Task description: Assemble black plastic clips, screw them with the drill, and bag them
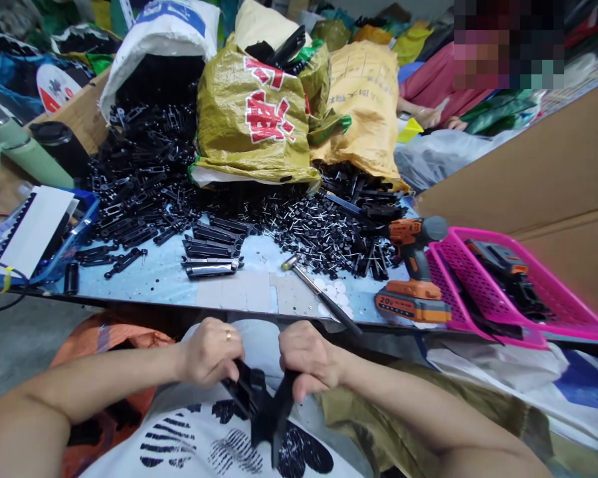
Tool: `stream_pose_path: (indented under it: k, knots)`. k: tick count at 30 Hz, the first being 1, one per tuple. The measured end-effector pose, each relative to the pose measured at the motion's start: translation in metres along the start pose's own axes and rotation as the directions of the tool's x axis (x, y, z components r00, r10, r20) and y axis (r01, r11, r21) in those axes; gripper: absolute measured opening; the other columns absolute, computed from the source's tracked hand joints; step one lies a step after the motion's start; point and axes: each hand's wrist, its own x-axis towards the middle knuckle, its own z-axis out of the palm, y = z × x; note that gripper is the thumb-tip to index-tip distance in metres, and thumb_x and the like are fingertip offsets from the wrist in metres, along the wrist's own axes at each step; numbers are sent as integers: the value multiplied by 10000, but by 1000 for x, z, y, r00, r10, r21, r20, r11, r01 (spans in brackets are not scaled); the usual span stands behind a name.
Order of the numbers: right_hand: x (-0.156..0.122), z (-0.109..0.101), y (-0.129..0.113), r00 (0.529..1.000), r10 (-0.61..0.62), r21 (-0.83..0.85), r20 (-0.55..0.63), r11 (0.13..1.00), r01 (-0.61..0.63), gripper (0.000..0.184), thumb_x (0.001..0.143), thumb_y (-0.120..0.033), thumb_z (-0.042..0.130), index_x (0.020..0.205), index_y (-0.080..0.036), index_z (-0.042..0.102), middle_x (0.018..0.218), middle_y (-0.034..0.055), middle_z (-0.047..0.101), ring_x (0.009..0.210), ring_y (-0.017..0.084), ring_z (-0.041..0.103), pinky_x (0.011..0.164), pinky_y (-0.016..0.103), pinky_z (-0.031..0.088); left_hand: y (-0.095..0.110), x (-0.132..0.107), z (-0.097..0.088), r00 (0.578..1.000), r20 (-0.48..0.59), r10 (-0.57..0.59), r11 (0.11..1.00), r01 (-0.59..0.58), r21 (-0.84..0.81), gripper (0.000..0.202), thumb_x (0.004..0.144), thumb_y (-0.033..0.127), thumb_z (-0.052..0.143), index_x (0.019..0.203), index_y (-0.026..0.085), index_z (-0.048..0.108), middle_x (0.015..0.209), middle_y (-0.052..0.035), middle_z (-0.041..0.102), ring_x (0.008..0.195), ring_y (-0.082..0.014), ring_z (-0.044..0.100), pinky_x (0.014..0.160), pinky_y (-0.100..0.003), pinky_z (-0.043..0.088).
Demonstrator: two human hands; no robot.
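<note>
Low in front of my body, both hands grip a black plastic V-shaped part (266, 405) that looks like a spring clamp. My left hand (213, 352), with a ring on one finger, is closed around one arm of it. The other arm is held in my right hand (306, 358), fingers wrapped round. The two arms spread apart at the top and meet near my shirt. On the table edge beyond lies a small hammer (323, 295). Left of it is a neat row of black plastic pieces (212, 249).
A cordless drill (413, 272) stands by a pink basket (543, 279) on the right. Piles of black parts (144, 172) and pins (319, 232) cover the table below a yellow sack (259, 119). A blue tray (87, 216) sits left. Another person's hands (433, 118) show behind.
</note>
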Motion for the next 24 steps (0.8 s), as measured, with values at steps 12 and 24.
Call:
stream_pose_path:
  k: [12,24]
  knots:
    - [51,137,40,404,372,255,-836,914,-314,375,929,-473,167,1155,-278,393,1168,89,480,1120,229,501,912,477,430,2,-22,43,897,-410,162,956,-40,289,725,909,626,137,1283,99,465,978,-158,645,945,-248,630,765,-371,530]
    - [-151,-101,52,80,260,-114,-962,-121,-986,690,777,-551,582,1282,-106,430,1270,312,449,1243,389,378,968,522,317,-120,-15,2,754,-277,-596,459,603,652,772,884,625,302,1421,71,326,1515,-207,200,1424,-333,83,1135,-503,174]
